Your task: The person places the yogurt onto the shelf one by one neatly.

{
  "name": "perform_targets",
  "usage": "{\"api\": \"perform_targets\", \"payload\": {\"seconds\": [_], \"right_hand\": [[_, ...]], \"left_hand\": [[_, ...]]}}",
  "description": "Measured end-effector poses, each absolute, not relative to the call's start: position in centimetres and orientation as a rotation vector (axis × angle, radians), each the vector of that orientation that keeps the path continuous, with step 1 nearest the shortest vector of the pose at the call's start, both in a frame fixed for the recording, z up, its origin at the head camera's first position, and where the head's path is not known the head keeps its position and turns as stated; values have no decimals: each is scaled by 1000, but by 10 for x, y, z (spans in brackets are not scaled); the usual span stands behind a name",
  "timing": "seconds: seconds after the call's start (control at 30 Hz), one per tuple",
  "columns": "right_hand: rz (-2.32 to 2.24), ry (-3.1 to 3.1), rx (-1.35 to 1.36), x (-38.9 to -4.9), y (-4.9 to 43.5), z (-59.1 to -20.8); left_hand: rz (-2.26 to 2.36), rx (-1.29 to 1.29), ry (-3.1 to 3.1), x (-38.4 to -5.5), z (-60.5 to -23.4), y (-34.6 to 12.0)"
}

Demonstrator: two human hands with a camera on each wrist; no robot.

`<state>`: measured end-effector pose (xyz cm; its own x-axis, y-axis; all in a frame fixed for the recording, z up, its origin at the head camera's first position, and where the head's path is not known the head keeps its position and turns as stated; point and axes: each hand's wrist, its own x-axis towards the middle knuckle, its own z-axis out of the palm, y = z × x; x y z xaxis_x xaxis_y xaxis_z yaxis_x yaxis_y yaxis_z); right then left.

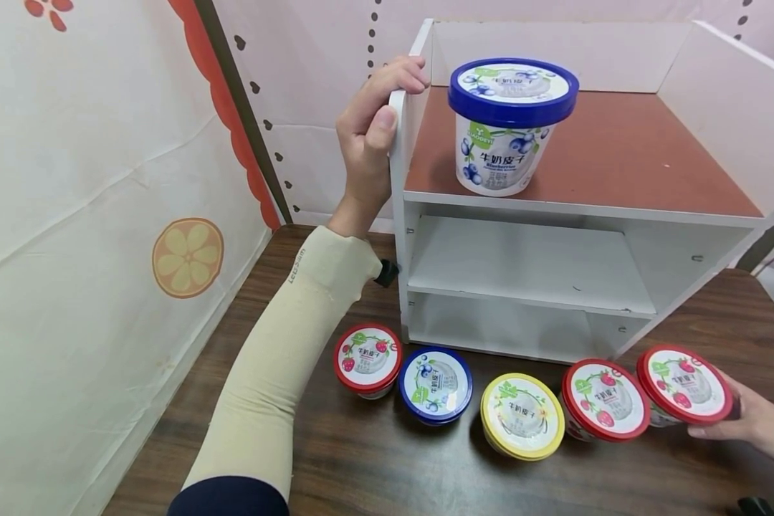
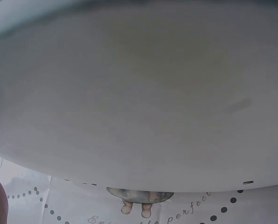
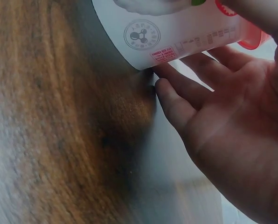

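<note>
My left hand [image 1: 375, 132] grips the upper side panel of a small white shelf unit [image 1: 529, 206], thumb in front and fingers over the edge. At the right, my right hand [image 1: 748, 419] holds a red-lidded strawberry tub [image 1: 686, 383] around its side. The right wrist view shows that tub's white wall [image 3: 176, 32] between the thumb and fingers, tilted, with its base close to the tabletop. On the unit's brown top shelf stands a blue-lidded blueberry tub [image 1: 512, 129]. The panel's white surface [image 2: 139, 102] fills most of the left wrist view.
Before the unit, several tubs stand in a row on the wooden table [image 1: 335, 466]: a red-lidded one [image 1: 368, 358], a blue-lidded one [image 1: 435, 385], a yellow-lidded one [image 1: 522, 416] and another red-lidded one [image 1: 606, 399]. Patterned cloth [image 1: 103, 143] hangs left and behind.
</note>
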<state>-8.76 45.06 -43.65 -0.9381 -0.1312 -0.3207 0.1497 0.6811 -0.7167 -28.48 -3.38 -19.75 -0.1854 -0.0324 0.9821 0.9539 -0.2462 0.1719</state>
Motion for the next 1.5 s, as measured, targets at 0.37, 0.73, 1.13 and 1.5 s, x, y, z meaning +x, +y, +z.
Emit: {"api": "perform_targets", "payload": {"seconds": [0.37,0.73,1.13,1.5], "right_hand": [[-1136,2550,15,-86,451,-435],[-1144,2622,62,-88,459,-436],[-1354,2766,-34,-80,449,-424],[-1335,2884,61,-73,436,-412]], "left_hand": [[-1550,-1247,-1183,-283,-197,-34],[-1554,-1250,-1183,-284,-198,-34],[-1557,-1239,-1194,-284,-197,-34],[-1563,-1246,-1179,-282,-197,-34]]}}
